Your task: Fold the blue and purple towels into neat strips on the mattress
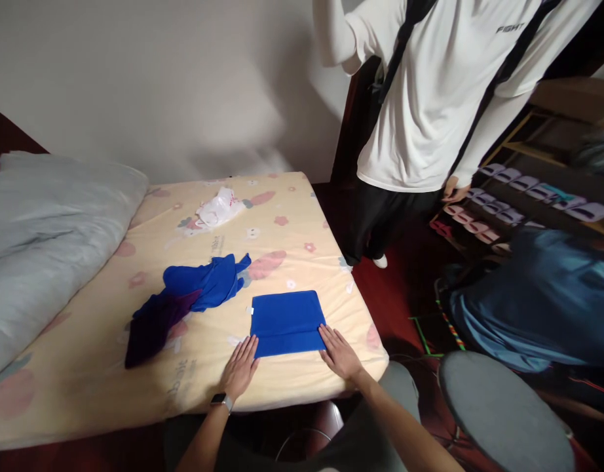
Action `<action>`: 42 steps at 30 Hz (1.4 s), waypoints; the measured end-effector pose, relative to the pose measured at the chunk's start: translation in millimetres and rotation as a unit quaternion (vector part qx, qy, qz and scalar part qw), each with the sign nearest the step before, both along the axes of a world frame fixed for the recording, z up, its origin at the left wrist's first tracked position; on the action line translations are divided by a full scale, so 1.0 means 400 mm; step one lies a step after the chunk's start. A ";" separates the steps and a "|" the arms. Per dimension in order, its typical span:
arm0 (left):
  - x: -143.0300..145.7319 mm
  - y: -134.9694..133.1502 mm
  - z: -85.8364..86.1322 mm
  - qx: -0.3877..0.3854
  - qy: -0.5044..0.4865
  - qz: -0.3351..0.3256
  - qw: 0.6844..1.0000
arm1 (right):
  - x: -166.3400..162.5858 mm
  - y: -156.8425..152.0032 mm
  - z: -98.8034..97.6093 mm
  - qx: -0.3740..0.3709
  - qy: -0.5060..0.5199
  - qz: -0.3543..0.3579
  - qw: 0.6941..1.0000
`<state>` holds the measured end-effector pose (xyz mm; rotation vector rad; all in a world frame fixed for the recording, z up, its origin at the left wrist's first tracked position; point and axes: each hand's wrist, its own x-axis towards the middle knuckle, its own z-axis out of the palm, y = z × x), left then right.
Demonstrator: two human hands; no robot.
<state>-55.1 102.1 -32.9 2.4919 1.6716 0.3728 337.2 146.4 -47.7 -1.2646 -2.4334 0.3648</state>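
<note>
Flat and open, my left hand and right hand press the folded blue cloth's near corners; fingertips partly cover its edge.

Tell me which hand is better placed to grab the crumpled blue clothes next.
Left, probably. The left hand lies flat at the folded blue cloth's near-left corner, on the side toward the crumpled blue clothes. The right hand rests at the opposite corner and would have to cross over the folded cloth.

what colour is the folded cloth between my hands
Bright blue; the folded cloth shows plainly in the head view.
</note>
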 end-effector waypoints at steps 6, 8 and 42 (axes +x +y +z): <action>-0.012 -0.007 -0.014 0.033 -0.029 0.030 0.999 | 0.032 0.013 0.007 0.017 0.015 0.005 1.000; -0.006 -0.007 -0.023 0.044 -0.057 0.075 0.995 | 0.029 0.011 0.004 0.012 0.034 -0.006 0.999; 0.051 0.036 -0.010 0.047 -0.122 0.242 0.961 | 0.017 0.083 0.020 -0.199 0.086 -0.176 0.960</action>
